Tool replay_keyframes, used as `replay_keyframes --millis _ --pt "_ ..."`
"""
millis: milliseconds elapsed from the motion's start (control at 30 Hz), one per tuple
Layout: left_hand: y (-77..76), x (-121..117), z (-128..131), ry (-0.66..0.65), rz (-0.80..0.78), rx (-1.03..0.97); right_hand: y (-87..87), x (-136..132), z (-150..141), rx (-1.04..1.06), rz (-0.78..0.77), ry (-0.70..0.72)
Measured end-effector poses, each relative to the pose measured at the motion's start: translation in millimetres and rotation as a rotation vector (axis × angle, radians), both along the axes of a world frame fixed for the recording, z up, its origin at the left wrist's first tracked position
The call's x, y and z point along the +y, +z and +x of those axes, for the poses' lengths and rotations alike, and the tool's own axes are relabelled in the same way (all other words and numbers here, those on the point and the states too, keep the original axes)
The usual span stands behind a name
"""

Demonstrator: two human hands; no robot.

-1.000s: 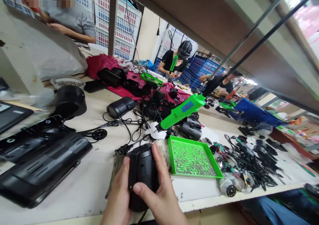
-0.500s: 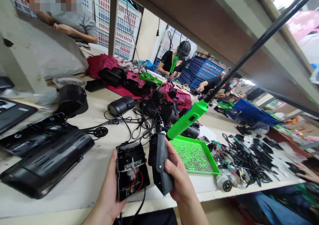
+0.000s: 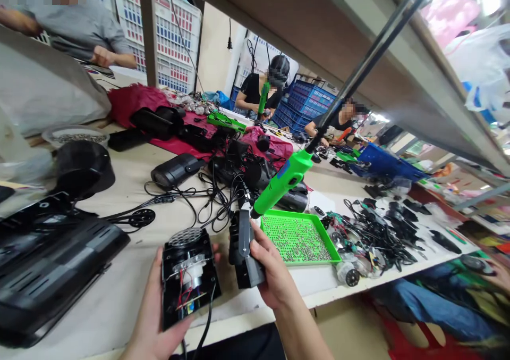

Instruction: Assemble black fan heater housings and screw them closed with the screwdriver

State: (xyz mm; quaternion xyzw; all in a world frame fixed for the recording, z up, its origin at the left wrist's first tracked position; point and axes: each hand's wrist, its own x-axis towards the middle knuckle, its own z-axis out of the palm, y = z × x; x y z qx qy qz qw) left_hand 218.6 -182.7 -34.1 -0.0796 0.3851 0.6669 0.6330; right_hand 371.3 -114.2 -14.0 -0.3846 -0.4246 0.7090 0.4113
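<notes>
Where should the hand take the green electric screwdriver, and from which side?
Probably grip the green electric screwdriver mid-barrel from the right, over the green tray: it hangs tilted, clear of the table, its narrow tip low.

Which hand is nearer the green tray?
Right: the right hand, holding a black cover, sits beside the green tray; the left hand, holding an open black housing, is farther.

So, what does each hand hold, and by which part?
Left hand: open black housing half, by its lower edge. Right hand: other half, by its side.
</notes>
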Motion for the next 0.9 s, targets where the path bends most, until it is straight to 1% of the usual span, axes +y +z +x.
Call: replay_keyframes --millis 100,200,267,467,533,633,700,767,833,900 --pt "-0.4 0 1 0.015 -0.015 -0.013 2.6 10 -3 -0.085 0.117 0.012" --pt "1.8 0 4 0.029 -0.043 -0.033 4.3 24 -9 -0.272 0.291 0.050" --pt "3.6 1 5 0.033 -0.056 -0.045 3.4 33 -13 -0.381 0.376 0.086" --pt "2.9 0 6 -0.034 -0.026 -0.048 -6.6 47 -19 -0.675 0.670 0.135" --pt "1.4 0 6 -0.054 -0.045 -0.042 -10.5 49 -20 -0.834 0.759 0.170" --pt "0.1 0 6 -0.071 -0.051 -0.062 -15.5 52 -24 -1.040 0.841 0.240" --pt "0.1 1 6 -0.075 -0.056 -0.082 -17.4 53 -26 -1.082 0.864 0.254" --pt "0.5 1 6 -0.073 -0.063 -0.096 -17.3 52 -26 -1.093 0.890 0.238" --pt "0.3 1 6 -0.066 -0.054 -0.100 -14.9 50 -24 -1.105 0.953 0.193" --pt "-0.5 0 5 -0.061 -0.038 -0.097 -10.0 45 -20 -1.073 1.037 0.123"
